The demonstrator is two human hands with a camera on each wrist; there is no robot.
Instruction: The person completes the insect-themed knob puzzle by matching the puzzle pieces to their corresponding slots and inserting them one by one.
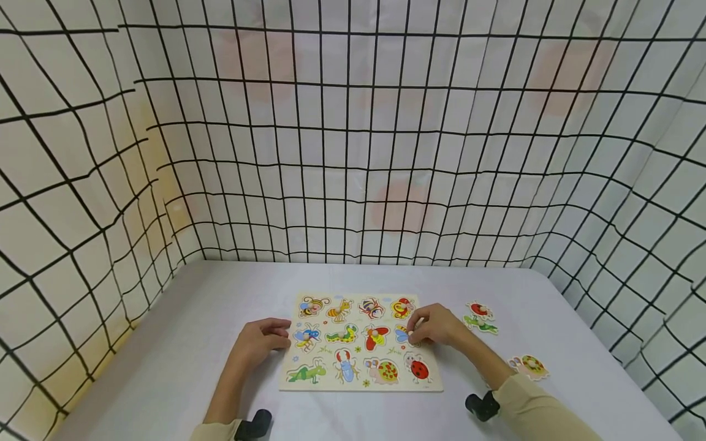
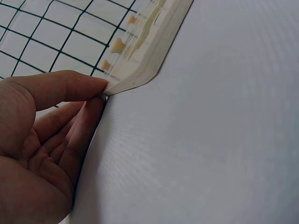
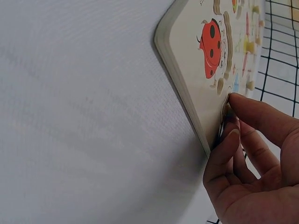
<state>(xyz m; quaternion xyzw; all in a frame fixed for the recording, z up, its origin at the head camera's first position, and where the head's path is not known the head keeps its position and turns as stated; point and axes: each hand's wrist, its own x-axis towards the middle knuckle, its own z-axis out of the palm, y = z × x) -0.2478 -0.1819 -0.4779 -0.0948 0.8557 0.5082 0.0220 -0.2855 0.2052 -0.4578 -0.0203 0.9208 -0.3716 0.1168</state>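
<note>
A wooden insect puzzle board (image 1: 358, 387) lies flat on the white surface. My left hand (image 1: 258, 344) is at its left edge, finger and thumb tips pinching the rim; in the left wrist view the hand (image 2: 51, 135) meets the board near a corner. At the right end of the second row, my right hand (image 1: 436, 324) pinches a blue-winged insect puzzle piece (image 1: 401, 334), partly hidden by the fingers. In the right wrist view the fingertips of the right hand (image 3: 254, 154) are low against the board, beside the ladybug recess (image 3: 212, 49).
Right of the board lie a loose ladybug piece (image 1: 480, 310), a green grasshopper piece (image 1: 482, 324) and a snail piece (image 1: 531, 365), the snail close to the right forearm. Black wire mesh (image 1: 358, 147) over white sheeting surrounds the table (image 1: 182, 331) at the back and sides.
</note>
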